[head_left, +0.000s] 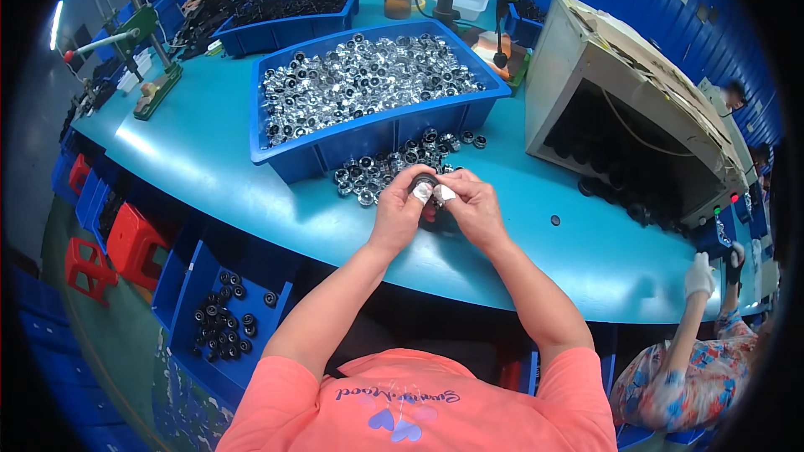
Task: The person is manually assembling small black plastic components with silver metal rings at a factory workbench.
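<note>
My left hand (397, 215) and my right hand (476, 212) meet over the near part of the table, closed on a small wheel with a black tyre (425, 177). White wraps cover both thumbs, which press against the wheel's near side. The fingers hide most of it. Just beyond my hands lies a loose pile of shiny silver wheel hubs (365, 178) with dark centres. Behind that pile stands a large blue bin (368, 125) heaped with the same silver hubs (360, 75).
On the right, a white box (553, 67) lies open-fronted with black round parts spilling out. One small black piece (555, 220) rests on the turquoise table (469, 272). Green presses (159, 88) stand around. Below left, a blue bin (180, 318) holds black wheels. A gloved co-worker sits at right.
</note>
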`<state>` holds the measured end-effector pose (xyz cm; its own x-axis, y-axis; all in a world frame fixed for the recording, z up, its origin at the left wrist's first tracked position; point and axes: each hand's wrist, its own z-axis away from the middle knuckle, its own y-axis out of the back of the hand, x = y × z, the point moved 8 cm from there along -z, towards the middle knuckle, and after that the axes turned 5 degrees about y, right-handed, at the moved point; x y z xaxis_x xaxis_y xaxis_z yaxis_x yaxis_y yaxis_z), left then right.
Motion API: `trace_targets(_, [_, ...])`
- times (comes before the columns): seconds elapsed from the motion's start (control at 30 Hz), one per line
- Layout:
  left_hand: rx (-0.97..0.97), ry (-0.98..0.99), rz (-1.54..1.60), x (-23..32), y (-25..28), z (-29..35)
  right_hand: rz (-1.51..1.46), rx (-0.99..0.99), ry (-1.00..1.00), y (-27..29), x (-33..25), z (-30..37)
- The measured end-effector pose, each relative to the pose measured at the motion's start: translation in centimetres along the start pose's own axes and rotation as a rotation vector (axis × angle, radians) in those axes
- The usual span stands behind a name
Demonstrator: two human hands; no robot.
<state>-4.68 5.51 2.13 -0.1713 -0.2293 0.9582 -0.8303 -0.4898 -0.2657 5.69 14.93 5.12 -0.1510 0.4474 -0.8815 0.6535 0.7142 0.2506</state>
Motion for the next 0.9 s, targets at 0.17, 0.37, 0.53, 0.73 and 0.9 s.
trace_targets(0.17, [0.044,-0.031,-0.116,0.8,-0.1,0.7,-0.131,-0.031,-0.163,0.2,1.1,0.0])
trace_targets(0.37, [0.156,-0.131,-0.167,1.3,0.6,0.7,-0.076,0.018,-0.075,-0.5,0.0,0.6])
trace_targets(0.53, [0.206,-0.205,-0.206,1.5,0.9,0.7,0.056,0.02,-0.048,-1.1,-0.6,0.9])
trace_targets(0.73, [0.07,-0.028,-0.074,0.9,0.3,0.8,-0.28,0.027,-0.272,-0.4,1.6,0.3])
trace_targets(0.9, [-0.005,0.014,-0.018,0.5,-0.3,0.9,-0.462,-0.018,-0.364,0.2,2.3,0.1])
